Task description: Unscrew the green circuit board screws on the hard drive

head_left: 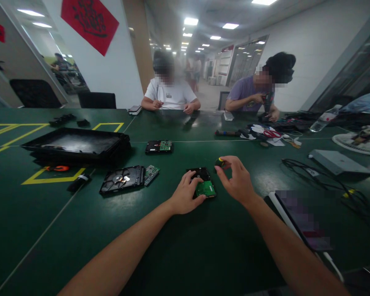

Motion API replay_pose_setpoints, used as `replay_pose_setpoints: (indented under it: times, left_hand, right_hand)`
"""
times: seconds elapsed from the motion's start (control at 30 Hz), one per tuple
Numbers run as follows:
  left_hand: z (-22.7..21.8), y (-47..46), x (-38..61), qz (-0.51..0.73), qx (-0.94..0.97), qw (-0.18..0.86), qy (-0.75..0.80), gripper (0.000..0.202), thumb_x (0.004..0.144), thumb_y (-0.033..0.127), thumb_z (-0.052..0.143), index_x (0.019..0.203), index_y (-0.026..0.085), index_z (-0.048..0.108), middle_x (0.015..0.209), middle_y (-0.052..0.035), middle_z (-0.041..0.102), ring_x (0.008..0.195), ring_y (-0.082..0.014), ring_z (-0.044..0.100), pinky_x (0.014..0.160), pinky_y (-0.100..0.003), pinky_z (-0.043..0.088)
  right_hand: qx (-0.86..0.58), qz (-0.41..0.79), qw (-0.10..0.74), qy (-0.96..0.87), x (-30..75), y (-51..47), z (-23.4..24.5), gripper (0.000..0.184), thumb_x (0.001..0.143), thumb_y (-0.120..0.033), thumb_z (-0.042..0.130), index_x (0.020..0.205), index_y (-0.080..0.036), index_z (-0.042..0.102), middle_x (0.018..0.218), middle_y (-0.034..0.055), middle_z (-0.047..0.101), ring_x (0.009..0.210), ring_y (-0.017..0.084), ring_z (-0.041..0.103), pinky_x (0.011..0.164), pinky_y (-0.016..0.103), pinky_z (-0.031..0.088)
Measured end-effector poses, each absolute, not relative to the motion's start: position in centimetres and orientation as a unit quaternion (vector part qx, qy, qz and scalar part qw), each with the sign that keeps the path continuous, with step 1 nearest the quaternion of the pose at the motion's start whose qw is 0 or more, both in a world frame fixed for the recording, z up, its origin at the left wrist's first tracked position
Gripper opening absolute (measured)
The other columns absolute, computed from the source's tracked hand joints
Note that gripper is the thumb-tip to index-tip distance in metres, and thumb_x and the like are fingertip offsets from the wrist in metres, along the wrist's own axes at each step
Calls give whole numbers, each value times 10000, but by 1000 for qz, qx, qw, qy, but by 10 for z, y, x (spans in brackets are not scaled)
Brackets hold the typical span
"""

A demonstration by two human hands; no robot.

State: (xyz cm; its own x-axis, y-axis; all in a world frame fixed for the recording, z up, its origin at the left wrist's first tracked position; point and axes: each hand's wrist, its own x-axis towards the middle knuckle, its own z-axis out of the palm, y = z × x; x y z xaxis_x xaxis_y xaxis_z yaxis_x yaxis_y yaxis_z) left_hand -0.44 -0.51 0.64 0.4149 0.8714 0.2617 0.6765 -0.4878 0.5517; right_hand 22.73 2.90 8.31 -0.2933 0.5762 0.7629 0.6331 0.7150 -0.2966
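A hard drive (206, 188) with a green circuit board lies on the table in front of me. My left hand (186, 193) rests over its left side, fingers across the top and thumb at the near edge, holding it. Just to the right, my right hand (234, 181) is raised, pinching a short black-and-yellow handle (219, 163) between thumb and fingers. Its working end is not visible. Left of these lie an opened black drive casing (121, 179) and a loose green circuit board (151, 174). Another hard drive (159, 146) sits farther back.
Black trays (77, 142) are stacked at left. A tablet-like device (302, 222), cables (314, 174) and a grey metal box (341, 162) lie right. A bottle (325, 118) and a white fan-like part (357, 143) stand behind them. Two people (172, 92) sit across the table (160, 255).
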Motion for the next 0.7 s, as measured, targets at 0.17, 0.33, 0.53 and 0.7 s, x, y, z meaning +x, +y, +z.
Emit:
replay_pose_setpoints:
  times: [0.17, 0.33, 0.53, 0.7]
  left_hand:
    - [5, -4, -4, 263, 822, 185, 469, 586, 924, 448, 706, 1430, 233, 506, 1664, -164, 278, 1592, -402, 160, 1254, -636, 266]
    - [5, -4, -4, 264, 823, 189, 466, 580, 929, 442, 709, 1436, 248, 505, 1665, -158, 277, 1590, -409, 161, 1245, -656, 272]
    - [4, -4, -2, 268, 824, 186, 464, 552, 943, 420, 691, 1431, 247, 501, 1652, -156, 290, 1586, -397, 175, 1246, -642, 279]
    - [4, -4, 0, 267, 827, 176, 463, 525, 948, 428, 674, 1408, 230, 515, 1631, -169, 304, 1577, -394, 197, 1255, -624, 269]
  right_hand:
    - [-383, -39, 487, -784, 233, 29, 68, 473, 976, -243, 648, 1415, -248, 472, 1258, 127, 673, 966, 259, 733, 875, 468, 638]
    - [-370, -91, 487, -786, 240, 32, 55, 532, 972, -242, 660, 1453, -248, 432, 1276, 136, 679, 1061, 286, 728, 922, 501, 632]
    - [-339, -127, 474, -803, 249, 34, 53, 548, 975, -242, 663, 1458, -254, 405, 1248, 133, 681, 1113, 293, 706, 920, 504, 629]
    - [-306, -142, 475, -813, 247, 34, 54, 555, 955, -214, 669, 1444, -258, 409, 1218, 125, 691, 1098, 289, 706, 916, 496, 628]
